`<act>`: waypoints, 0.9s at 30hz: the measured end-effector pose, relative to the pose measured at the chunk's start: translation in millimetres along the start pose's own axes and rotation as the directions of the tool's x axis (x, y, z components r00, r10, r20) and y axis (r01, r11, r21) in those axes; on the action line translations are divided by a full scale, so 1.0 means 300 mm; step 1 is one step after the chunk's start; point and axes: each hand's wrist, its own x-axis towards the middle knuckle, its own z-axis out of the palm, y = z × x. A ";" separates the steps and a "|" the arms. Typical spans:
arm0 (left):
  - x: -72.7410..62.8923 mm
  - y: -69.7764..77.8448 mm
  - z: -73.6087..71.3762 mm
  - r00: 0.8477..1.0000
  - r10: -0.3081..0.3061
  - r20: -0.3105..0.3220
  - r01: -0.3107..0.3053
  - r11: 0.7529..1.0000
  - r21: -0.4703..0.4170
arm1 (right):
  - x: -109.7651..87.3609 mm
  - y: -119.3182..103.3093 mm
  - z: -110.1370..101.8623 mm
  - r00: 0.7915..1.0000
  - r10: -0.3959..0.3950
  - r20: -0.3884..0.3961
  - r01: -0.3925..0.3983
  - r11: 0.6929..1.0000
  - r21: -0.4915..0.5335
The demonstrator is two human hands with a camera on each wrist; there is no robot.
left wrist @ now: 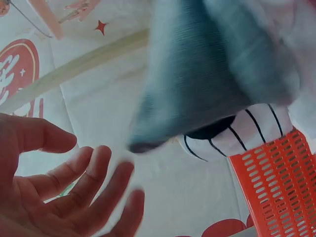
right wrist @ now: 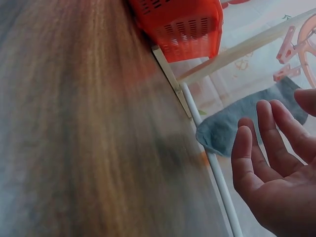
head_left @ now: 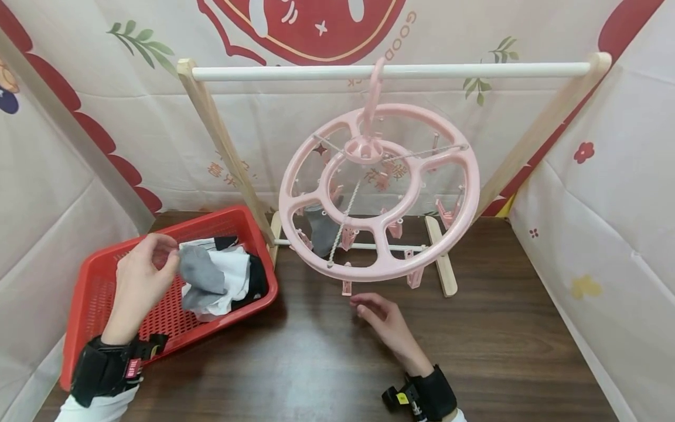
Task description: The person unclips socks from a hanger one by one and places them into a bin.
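My left hand (head_left: 142,281) is over the red basket (head_left: 92,287), fingers loosely bent and thumb apart from them. Right at its fingertips lies a grey sock (head_left: 200,272) on top of white and black cloth pieces. In the left wrist view that grey sock (left wrist: 197,84) is blurred, its lower corner near the fingertips. My right hand (head_left: 387,328) has relaxed fingers holding nothing, just under a pink clip (head_left: 346,287) of the round pink hanger (head_left: 379,272). Another grey sock (head_left: 323,231) hangs from the hanger's left side; the right wrist view shows it behind the fingers.
The hanger hooks onto a white rail (head_left: 274,73) of a wooden stand (head_left: 221,140). A low white bar (head_left: 364,246) joins the stand's feet, one a wooden foot (head_left: 442,258) on the right. Printed cloth walls surround the brown table (head_left: 501,328).
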 end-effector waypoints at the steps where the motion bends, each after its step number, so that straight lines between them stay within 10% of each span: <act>1: -0.005 0.002 0.001 1.000 0.005 -0.005 -0.005 1.000 -0.002 | -0.003 0.004 -0.001 1.000 -0.001 0.002 0.001 1.000 -0.005; 27: -0.114 0.145 0.220 0.977 0.190 0.093 -0.176 0.974 -0.145 | -0.085 0.013 -0.046 0.995 0.085 0.054 -0.082 0.995 -0.053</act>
